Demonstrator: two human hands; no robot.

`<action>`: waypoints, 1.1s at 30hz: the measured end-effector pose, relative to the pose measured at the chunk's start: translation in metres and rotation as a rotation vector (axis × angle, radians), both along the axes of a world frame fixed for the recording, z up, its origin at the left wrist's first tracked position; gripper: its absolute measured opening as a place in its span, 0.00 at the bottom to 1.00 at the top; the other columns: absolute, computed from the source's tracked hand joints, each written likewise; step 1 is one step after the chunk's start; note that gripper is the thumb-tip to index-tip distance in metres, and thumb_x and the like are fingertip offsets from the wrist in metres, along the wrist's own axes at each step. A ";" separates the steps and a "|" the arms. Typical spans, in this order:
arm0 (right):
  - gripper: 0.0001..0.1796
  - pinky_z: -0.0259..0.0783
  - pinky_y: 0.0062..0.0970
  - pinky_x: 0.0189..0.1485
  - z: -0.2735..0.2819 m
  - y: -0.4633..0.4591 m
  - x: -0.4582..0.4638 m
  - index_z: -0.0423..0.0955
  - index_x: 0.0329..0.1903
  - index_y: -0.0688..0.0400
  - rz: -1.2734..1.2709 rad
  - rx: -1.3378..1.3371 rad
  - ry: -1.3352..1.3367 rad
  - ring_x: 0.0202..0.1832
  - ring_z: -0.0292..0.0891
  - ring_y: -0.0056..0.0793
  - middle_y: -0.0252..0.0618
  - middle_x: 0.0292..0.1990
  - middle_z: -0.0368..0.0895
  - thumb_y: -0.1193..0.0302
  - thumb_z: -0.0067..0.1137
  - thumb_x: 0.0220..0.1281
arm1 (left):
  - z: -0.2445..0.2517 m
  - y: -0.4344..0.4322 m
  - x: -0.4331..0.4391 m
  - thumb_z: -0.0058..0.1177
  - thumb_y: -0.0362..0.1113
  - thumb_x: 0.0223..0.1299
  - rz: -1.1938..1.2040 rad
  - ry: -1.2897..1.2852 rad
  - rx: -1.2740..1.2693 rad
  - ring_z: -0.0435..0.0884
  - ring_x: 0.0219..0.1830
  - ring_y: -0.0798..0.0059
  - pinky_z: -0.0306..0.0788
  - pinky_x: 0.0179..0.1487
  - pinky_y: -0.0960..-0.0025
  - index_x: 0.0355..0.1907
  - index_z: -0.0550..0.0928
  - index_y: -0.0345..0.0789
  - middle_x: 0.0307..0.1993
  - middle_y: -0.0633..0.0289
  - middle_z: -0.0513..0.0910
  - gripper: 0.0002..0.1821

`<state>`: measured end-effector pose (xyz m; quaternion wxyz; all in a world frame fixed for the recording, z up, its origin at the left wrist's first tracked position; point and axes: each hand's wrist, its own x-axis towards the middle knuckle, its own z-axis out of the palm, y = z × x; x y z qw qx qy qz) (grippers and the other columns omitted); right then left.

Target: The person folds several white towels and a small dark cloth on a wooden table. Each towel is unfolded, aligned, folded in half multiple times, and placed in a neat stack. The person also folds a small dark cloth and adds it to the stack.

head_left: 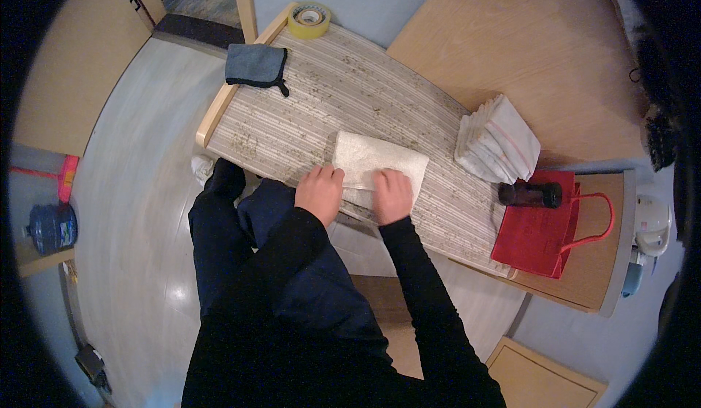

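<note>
A cream, slightly shiny cloth (380,156) lies folded at the near edge of a table (312,90) with a striped, speckled cover. My left hand (320,194) grips the near left part of the cloth, fingers curled over its edge. To the right, my right hand (393,195) is closed on the near edge; its fingers are blurred. Between the hands, a fold line and a lower layer of the cloth show. What lies under the fingers is hidden.
At the right stands a stack of folded white cloths (498,140). Beside it are a red bag (531,238) and a dark bottle (530,195). A grey cloth with black trim (254,64) overlaps the table's wooden rim (216,115). Yellowish tape rolls (308,29) sit in the far corner.
</note>
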<state>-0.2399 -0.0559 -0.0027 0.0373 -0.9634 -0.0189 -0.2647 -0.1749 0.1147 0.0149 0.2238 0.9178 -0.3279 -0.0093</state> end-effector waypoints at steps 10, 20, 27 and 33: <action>0.14 0.70 0.31 0.33 -0.027 -0.033 -0.078 0.73 0.40 0.60 -0.354 0.334 -0.027 0.31 0.73 0.37 0.42 0.32 0.75 0.81 0.57 0.47 | 0.001 -0.030 -0.005 0.49 0.35 0.50 -0.399 -0.264 -0.117 0.72 0.45 0.69 0.66 0.47 0.69 0.36 0.75 0.37 0.38 0.63 0.74 0.10; 0.10 0.69 0.28 0.26 -0.033 -0.025 -0.064 0.73 0.36 0.60 -0.512 0.649 -0.128 0.23 0.72 0.29 0.39 0.26 0.75 0.78 0.62 0.50 | -0.016 -0.123 -0.025 0.51 0.37 0.49 -0.433 -0.309 -0.162 0.71 0.46 0.70 0.65 0.50 0.69 0.40 0.78 0.37 0.36 0.65 0.75 0.14; 0.09 0.70 0.26 0.27 -0.035 -0.027 -0.070 0.74 0.38 0.61 -0.493 0.727 -0.130 0.23 0.73 0.28 0.40 0.25 0.76 0.77 0.61 0.53 | -0.016 -0.128 -0.024 0.52 0.35 0.47 -0.473 -0.129 -0.046 0.72 0.47 0.66 0.65 0.55 0.66 0.32 0.80 0.34 0.36 0.61 0.76 0.09; 0.10 0.71 0.25 0.28 -0.030 -0.024 -0.073 0.74 0.39 0.62 -0.525 0.768 -0.041 0.25 0.74 0.28 0.40 0.26 0.76 0.78 0.61 0.53 | -0.008 -0.130 -0.029 0.53 0.34 0.46 -0.483 -0.102 0.046 0.73 0.45 0.64 0.69 0.51 0.65 0.28 0.81 0.34 0.36 0.60 0.78 0.07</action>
